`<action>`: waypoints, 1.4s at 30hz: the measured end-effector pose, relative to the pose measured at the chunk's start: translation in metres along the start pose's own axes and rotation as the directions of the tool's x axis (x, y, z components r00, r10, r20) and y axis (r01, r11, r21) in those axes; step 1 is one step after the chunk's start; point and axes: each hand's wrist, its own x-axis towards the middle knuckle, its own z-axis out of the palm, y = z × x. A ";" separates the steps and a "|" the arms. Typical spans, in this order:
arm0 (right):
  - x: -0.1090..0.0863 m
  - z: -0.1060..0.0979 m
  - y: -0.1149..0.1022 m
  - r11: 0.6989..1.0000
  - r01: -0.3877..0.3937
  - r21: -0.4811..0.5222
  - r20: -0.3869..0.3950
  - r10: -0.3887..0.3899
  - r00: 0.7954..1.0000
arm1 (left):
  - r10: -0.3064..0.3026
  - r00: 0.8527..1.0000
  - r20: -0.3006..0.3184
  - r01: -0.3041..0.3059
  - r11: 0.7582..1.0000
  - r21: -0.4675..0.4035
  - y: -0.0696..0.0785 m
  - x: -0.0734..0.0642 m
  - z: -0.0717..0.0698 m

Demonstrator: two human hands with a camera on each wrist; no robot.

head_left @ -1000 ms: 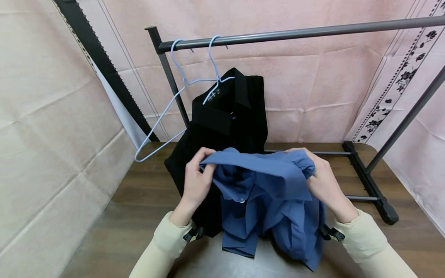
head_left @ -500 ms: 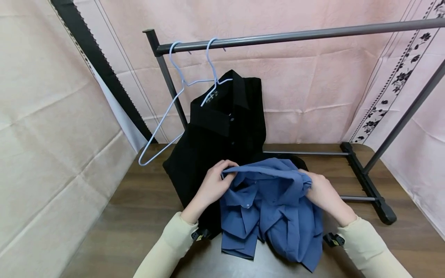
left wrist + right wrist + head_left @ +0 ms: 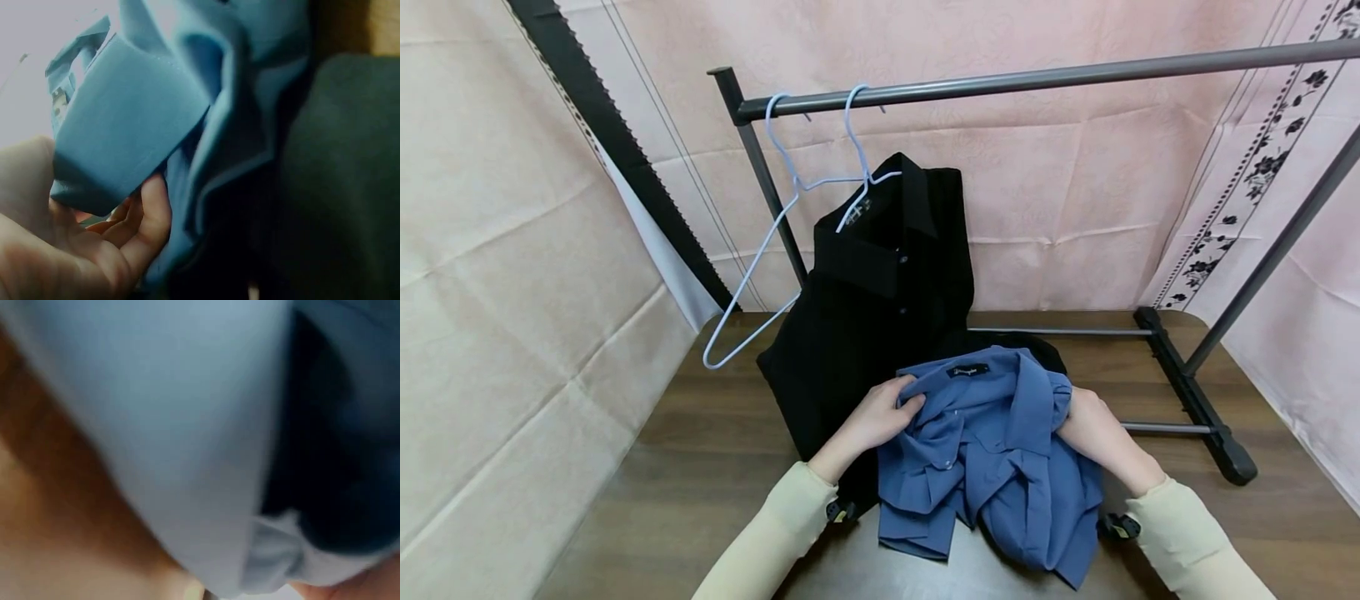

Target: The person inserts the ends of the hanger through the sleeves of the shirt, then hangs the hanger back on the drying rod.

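A blue button-up shirt (image 3: 992, 454) is bunched low in front of me, its collar spread so the dark neck label shows. My left hand (image 3: 880, 414) pinches the collar's left end between thumb and fingers; the left wrist view shows the collar flap (image 3: 128, 119) over the curled fingers. At the collar's right side, my right hand (image 3: 1093, 429) grips the cloth, its fingertips hidden behind it. Behind the blue shirt lies a black shirt (image 3: 857, 308), with one arm of a light blue hanger (image 3: 858, 142) inside its neck. Cloth fills most of the right wrist view.
A dark metal rack has its top rail (image 3: 1037, 86) across the back and a black foot (image 3: 1213, 400) on the right of the wooden table (image 3: 685, 467). A bare light blue hanger (image 3: 748, 275) hangs at the left end. Pale curtains (image 3: 1060, 208) enclose the table.
The collar has come down and tipped open, bringing the neck label into view. My left hand has moved right and down with the collar end; the right hand has lowered slightly.
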 end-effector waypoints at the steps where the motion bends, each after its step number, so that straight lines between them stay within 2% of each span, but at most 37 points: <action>1: 0.000 -0.003 0.000 1.000 0.010 0.007 -0.003 -0.010 1.000 | 0.002 1.000 -0.006 -0.002 1.000 0.002 0.001 0.000 -0.001; 5: -0.001 -0.020 -0.002 0.999 0.033 0.008 -0.051 -0.032 0.998 | 0.022 0.998 -0.052 -0.020 0.999 0.033 0.007 -0.004 -0.010; 8: -0.001 -0.034 -0.010 0.999 0.044 -0.006 -0.177 -0.045 0.983 | 0.043 0.995 -0.086 -0.036 0.997 0.074 0.014 -0.010 -0.018; 10: -0.003 -0.042 -0.020 0.999 0.052 0.010 -0.291 -0.047 0.956 | 0.059 0.993 -0.099 -0.049 0.994 0.101 0.018 -0.013 -0.022; 14: -0.011 -0.051 -0.043 0.992 0.112 0.057 -0.487 -0.070 0.871 | 0.089 0.988 -0.123 -0.070 0.986 0.149 0.024 -0.019 -0.029; 17: -0.014 -0.052 -0.058 0.980 0.195 0.027 -0.549 -0.149 0.823 | 0.098 0.984 -0.148 -0.072 0.983 0.168 0.026 -0.021 -0.031; 19: -0.015 -0.049 -0.065 0.969 0.247 -0.027 -0.553 -0.220 0.804 | 0.097 0.983 -0.158 -0.069 0.983 0.170 0.026 -0.020 -0.032; 25: -0.017 -0.038 -0.080 0.926 0.297 -0.233 -0.484 -0.375 0.791 | 0.104 0.980 -0.169 -0.077 0.985 0.156 0.031 -0.019 -0.030; 30: -0.014 -0.027 -0.087 0.886 0.275 -0.374 -0.472 -0.437 0.766 | 0.133 0.967 -0.217 -0.101 0.983 0.156 0.035 -0.019 -0.028; 34: -0.012 -0.022 -0.090 0.889 0.264 -0.375 -0.487 -0.431 0.759 | 0.171 0.955 -0.241 -0.134 0.978 0.161 0.039 -0.019 -0.027; 37: -0.013 -0.022 -0.091 0.907 0.260 -0.332 -0.490 -0.401 0.774 | 0.192 0.950 -0.245 -0.157 0.975 0.156 0.042 -0.018 -0.028; 40: -0.014 -0.027 -0.091 0.927 0.261 -0.271 -0.482 -0.365 0.796 | 0.190 0.955 -0.229 -0.168 0.980 0.110 0.043 -0.017 -0.032; 42: -0.013 -0.031 -0.091 0.934 0.271 -0.232 -0.484 -0.352 0.801 | 0.167 0.962 -0.216 -0.158 0.986 0.059 0.044 -0.016 -0.035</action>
